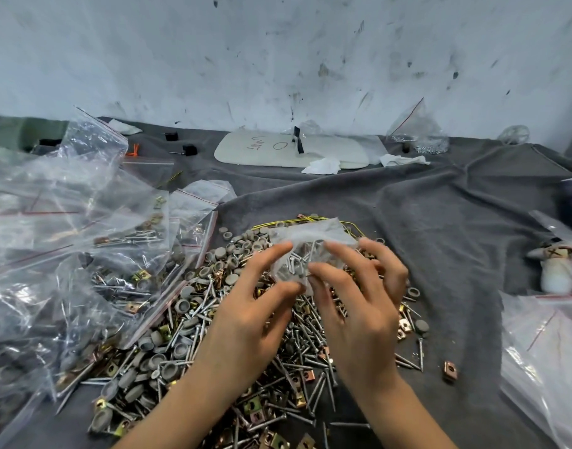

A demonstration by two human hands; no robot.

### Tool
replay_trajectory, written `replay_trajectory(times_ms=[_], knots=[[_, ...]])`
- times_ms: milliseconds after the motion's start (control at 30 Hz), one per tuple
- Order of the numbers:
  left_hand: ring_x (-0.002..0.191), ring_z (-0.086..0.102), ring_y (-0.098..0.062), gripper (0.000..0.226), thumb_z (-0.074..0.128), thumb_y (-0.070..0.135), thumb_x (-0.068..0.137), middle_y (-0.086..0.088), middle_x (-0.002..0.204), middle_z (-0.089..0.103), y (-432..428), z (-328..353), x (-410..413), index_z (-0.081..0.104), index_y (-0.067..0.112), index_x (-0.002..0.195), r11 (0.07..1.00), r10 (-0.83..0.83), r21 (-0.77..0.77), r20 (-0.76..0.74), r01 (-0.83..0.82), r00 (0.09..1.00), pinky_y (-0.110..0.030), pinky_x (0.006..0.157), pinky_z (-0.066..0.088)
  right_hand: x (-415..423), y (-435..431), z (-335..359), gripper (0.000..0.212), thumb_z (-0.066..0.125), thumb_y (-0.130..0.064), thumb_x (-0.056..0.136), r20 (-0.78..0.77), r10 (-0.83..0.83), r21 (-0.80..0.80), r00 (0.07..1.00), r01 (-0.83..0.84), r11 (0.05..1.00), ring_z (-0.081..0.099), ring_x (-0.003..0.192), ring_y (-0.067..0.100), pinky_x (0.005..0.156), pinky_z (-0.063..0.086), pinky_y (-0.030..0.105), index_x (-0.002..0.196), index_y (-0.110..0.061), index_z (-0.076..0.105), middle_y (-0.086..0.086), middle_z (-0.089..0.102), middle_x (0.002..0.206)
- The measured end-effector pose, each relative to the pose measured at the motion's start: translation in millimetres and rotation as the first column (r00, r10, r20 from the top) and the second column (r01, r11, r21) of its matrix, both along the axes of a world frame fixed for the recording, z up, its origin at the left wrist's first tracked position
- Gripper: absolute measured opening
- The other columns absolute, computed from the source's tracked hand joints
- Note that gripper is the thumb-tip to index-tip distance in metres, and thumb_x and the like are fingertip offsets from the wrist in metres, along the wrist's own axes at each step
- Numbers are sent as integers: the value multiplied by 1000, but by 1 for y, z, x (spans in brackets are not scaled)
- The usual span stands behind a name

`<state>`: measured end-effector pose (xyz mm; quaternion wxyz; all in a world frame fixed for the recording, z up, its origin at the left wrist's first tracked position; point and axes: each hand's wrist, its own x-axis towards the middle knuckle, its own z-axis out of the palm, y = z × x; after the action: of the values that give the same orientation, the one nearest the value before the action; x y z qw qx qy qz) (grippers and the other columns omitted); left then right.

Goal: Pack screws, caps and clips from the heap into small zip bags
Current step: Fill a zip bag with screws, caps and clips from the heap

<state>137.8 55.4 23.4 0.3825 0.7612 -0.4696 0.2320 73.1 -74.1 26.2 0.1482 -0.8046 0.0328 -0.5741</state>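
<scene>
2 bare hands worked above the heap (233, 351) of screws, grey caps and brass clips on the grey cloth (440, 254). the left hand (245, 315) and right hand (359, 315) both pinched a small zip bag (307, 251) between curled fingers, screws showing inside it. filled bags (67, 254) lay piled just left of the heap. further back, a white board (262, 150) rested near the scuffed wall (278, 59)
</scene>
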Motion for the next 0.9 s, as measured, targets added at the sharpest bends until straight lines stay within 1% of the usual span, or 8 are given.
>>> replay_trajectory(times_ms=[67, 167, 233, 300, 400, 467, 733, 900], knots=[[128, 47, -23, 18, 60, 11, 87, -17, 135, 50, 0, 0, 0, 72, 0, 96, 1000, 5, -11, -3, -5, 1000, -21, 109, 36, 0, 0, 3, 18, 62, -21, 91, 37, -13, 26, 999, 12, 1000, 43, 118, 27, 100, 38, 37, 97, -9, 74, 10, 63, 116], [127, 48, -25, 16, 60, 10, 87, -14, 135, 50, 1, 0, 0, 72, 2, 94, 998, 44, -46, -11, -45, 999, -29, 108, 40, -1, -6, 6, 17, 58, -17, 91, 96, -19, 198, 995, 0, 980, 48, 111, 27, 102, 31, 28, 99, -5, 68, 12, 57, 112], [127, 47, -23, 18, 56, 11, 88, -13, 134, 50, 1, 2, 0, 71, 2, 94, 995, 60, -73, -15, -61, 998, -22, 110, 36, 0, -14, 4, 14, 58, -11, 88, -18, -45, 373, 999, 48, 927, 48, 109, 24, 96, 33, 30, 99, -10, 66, 5, 58, 106], [127, 45, -18, 23, 52, 13, 88, -12, 133, 50, 1, 4, -1, 71, 1, 94, 992, 70, -100, -14, -71, 997, -18, 111, 32, 3, -23, -2, 15, 63, -9, 85, -291, -72, 431, 954, 198, 880, 45, 114, 26, 92, 30, 34, 97, -16, 67, 0, 60, 104], [128, 44, -14, 22, 52, 12, 88, -8, 133, 48, 1, 3, 0, 70, 1, 93, 990, 76, -122, -13, -77, 997, -18, 110, 33, 7, -34, -14, 18, 62, -24, 88, -671, -120, 276, 732, 397, 875, 34, 124, 23, 98, 24, 36, 106, -24, 67, -3, 56, 118], [129, 44, -14, 21, 53, 12, 88, -7, 134, 48, 1, 2, 1, 70, 1, 94, 989, 74, -124, -13, -75, 997, -20, 110, 34, 8, -36, -18, 22, 61, -33, 88, -742, -144, 223, 655, 444, 868, 32, 122, 21, 100, 24, 37, 108, -26, 65, -4, 53, 120], [128, 44, -14, 21, 53, 13, 88, -5, 134, 47, 1, 2, 1, 70, 3, 95, 990, 82, -118, -6, -82, 997, -22, 111, 34, 8, -39, -18, 12, 62, -34, 88, -751, -171, 206, 638, 473, 857, 34, 119, 22, 96, 24, 37, 96, -26, 65, -4, 57, 116], [127, 44, -13, 21, 52, 14, 88, -6, 133, 47, 0, 3, 0, 70, 3, 94, 990, 82, -117, 6, -81, 997, -19, 111, 33, 7, -41, -17, 20, 53, -39, 89, -786, -204, 145, 584, 494, 857, 37, 117, 20, 97, 27, 38, 105, -30, 61, -7, 59, 118]])
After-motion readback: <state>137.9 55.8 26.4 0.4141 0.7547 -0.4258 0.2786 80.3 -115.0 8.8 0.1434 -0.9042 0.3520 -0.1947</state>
